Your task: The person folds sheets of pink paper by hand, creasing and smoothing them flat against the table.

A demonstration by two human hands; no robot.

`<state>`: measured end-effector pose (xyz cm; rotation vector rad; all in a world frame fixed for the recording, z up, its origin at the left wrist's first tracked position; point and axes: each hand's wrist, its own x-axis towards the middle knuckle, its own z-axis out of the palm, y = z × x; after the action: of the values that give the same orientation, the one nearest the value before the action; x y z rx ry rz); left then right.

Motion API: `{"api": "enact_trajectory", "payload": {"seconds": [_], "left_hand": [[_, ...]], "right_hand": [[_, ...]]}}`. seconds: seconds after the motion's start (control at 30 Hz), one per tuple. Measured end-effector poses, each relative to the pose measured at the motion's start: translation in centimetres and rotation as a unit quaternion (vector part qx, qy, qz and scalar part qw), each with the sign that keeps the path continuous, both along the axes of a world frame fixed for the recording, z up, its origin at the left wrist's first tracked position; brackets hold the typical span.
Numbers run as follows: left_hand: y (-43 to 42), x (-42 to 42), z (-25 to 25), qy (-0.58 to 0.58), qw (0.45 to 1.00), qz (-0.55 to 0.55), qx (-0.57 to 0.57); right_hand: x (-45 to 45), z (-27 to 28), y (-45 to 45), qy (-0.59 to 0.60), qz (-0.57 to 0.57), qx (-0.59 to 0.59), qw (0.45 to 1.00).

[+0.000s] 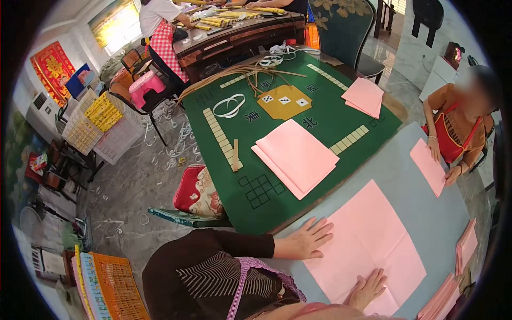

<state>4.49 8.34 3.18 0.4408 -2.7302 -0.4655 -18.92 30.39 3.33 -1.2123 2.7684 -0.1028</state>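
An unfolded pink sheet (373,229) with crease lines lies on the grey-blue tabletop (277,266). My left hand (306,240) rests flat at its left edge, fingers spread. Near the sheet's lower edge, my right hand (368,290) lies palm down with its fingers extended. Neither hand grasps anything. Beyond the sheet, folded pink paper (296,157) sits on the green mat (213,181).
Folded pink sheets (364,97) lie at the mat's far right. Pink stacks (442,298) stand at lower right. A person in a red apron (453,130) handles pink paper (428,165) at the right. White strap loops (229,105) and brown strips (234,154) lie on the mat.
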Motion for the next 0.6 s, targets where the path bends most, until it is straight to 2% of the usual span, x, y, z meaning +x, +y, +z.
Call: {"api": "enact_trajectory", "payload": {"seconds": [0.3, 0.6], "left_hand": [[0.0, -0.2, -0.1, -0.013, 1.000, -0.001, 0.003], [0.0, -0.2, -0.2, -0.023, 1.000, 0.001, 0.006]], "right_hand": [[-0.1, -0.8, 0.1, 0.033, 0.000, -0.057, 0.998], [0.4, -0.7, -0.6, 0.031, 0.073, -0.082, 0.993]]}}
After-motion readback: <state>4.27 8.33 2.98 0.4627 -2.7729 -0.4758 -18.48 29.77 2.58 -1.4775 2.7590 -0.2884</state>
